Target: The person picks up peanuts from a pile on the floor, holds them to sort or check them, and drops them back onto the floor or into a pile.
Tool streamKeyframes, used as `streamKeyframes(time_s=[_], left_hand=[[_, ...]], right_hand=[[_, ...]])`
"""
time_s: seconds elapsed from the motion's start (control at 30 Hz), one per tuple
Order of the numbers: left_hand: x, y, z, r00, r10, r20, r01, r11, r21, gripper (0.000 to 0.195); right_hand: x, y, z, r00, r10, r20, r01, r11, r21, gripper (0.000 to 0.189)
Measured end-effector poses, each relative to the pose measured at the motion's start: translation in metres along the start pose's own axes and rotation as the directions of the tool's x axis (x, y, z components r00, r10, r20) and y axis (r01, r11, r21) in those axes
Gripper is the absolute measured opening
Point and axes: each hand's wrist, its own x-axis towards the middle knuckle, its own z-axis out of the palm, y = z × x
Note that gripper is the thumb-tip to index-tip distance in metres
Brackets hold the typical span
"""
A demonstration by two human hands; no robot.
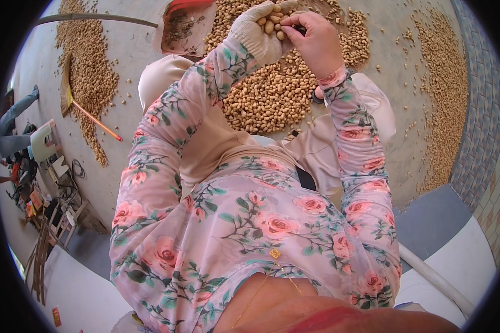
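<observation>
My left hand [260,35], in a white knitted glove, is held palm up and cups several unshelled peanuts [269,27]. Bare, my right hand [314,39] reaches over that palm, its thumb and forefinger pinched together at the edge of the peanuts; whether a peanut is between the fingertips I cannot tell. Beneath both hands a broad heap of peanuts in their shells [270,98] lies on the concrete floor between my knees, and it spreads on past my hands at the top of the view.
A red-rimmed dustpan [187,29] with debris lies left of the heap. Further left, a broom with an orange handle [95,120] rests by another peanut pile [89,62]. A long peanut strip [445,104] runs along the right. A person's legs [18,110] and a plastic stool [43,141] are far left.
</observation>
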Motion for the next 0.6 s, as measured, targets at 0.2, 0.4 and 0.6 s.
streamKeyframes(time_s=[0.2,0.4,0.6], left_hand=[[-0.009,0.001,0.012,0.978,-0.101,0.184,0.101,0.995,0.011,0.041],[-0.015,-0.001,0.036,0.998,-0.053,-0.027,0.053,0.999,0.006,0.044],[-0.016,0.0,0.042,0.996,-0.051,-0.067,0.051,0.999,0.003,0.044]], right_hand=[[-0.001,0.007,-0.005,0.995,0.094,-0.046,-0.09,0.993,0.071,0.011],[0.005,0.025,-0.02,0.879,0.45,0.156,-0.401,0.521,0.753,0.016],[0.003,0.027,-0.018,0.929,0.348,0.129,-0.366,0.796,0.482,0.016]])
